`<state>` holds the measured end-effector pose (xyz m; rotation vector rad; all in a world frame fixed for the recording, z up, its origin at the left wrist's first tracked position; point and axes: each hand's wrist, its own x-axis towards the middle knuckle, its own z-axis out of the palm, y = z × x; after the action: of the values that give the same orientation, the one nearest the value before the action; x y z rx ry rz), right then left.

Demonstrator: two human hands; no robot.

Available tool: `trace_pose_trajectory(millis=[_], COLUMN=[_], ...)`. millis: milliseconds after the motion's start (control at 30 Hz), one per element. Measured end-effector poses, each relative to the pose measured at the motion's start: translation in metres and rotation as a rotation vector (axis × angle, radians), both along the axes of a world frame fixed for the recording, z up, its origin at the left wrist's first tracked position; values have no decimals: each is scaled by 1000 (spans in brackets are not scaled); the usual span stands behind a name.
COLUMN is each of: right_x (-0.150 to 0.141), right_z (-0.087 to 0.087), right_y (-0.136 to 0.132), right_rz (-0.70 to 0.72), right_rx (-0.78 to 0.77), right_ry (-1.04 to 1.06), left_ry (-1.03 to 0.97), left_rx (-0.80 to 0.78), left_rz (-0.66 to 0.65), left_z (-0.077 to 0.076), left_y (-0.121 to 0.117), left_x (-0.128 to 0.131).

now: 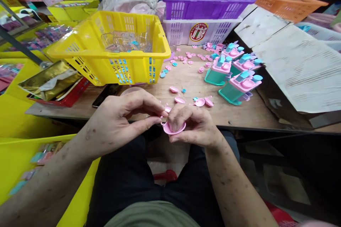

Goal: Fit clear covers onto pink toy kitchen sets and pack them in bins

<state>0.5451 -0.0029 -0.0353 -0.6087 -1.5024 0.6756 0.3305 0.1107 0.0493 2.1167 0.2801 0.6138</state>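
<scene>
Just in front of the table edge, my right hand [190,122] pinches a small pink oval toy basin [174,130], its fingers pressed inside the bowl and the thumb below. My left hand [130,113] meets it from the left, thumb and forefinger closed on a tiny pink piece [161,117] at the basin's end. Whether that piece is joined to the basin I cannot tell. Beyond my hands lie more pink basins [199,102] and a small blue part [183,90]. Assembled toy sinks [239,87] in pink and green stand to the right.
A yellow basket [112,56] with clear plastic parts stands at the back left. Behind, a purple basket [207,7] sits on a white one [176,30]. Loose pink and blue pieces [189,55] are scattered mid-table. A cardboard box [301,67] bounds the right side.
</scene>
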Motion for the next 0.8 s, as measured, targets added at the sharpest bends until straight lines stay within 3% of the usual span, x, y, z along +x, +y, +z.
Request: trace_pose_trajectory(millis=[200,633,800], right_x=[3,1,-3], right_z=[2,-2,0], right_y=[-1,-6,-6], right_rz=[5,-74,-84], right_rx=[51,-13,73], right_ry=[-14,19,51], left_ry=[18,66,35], left_rx=[-14,213,97], left_rz=[55,17,-20], left_z=[1,11,6], left_y=[-4,-6,0], left_x=[1,0,4])
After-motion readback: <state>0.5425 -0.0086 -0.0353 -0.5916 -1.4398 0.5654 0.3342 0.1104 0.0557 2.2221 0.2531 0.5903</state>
